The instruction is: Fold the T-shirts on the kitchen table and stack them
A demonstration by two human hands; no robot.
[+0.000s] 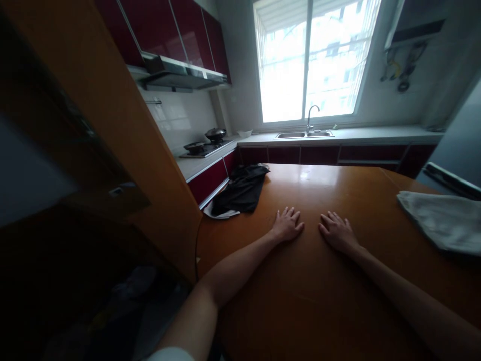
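Fingers (289,214) loosely spread, holding nothing

Left hand (286,225) and right hand (338,233) rest on the surface (300,291); black cloth (244,188) lies beyond the left, pale cloth (447,215) well to the right. For steady support, flat, relaxed palms seem best.

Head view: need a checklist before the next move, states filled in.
1. Left hand free: ok, palm down on the table.
2. Right hand free: ok, also palm down.
3. Hands clear of each other: ok, bare table between.
4. Black cloth laid flat: not ok, rumpled.
5. Grey cloth fully in view: not ok, cut off by the right edge.
6. Anything under grey cloth: cannot tell.
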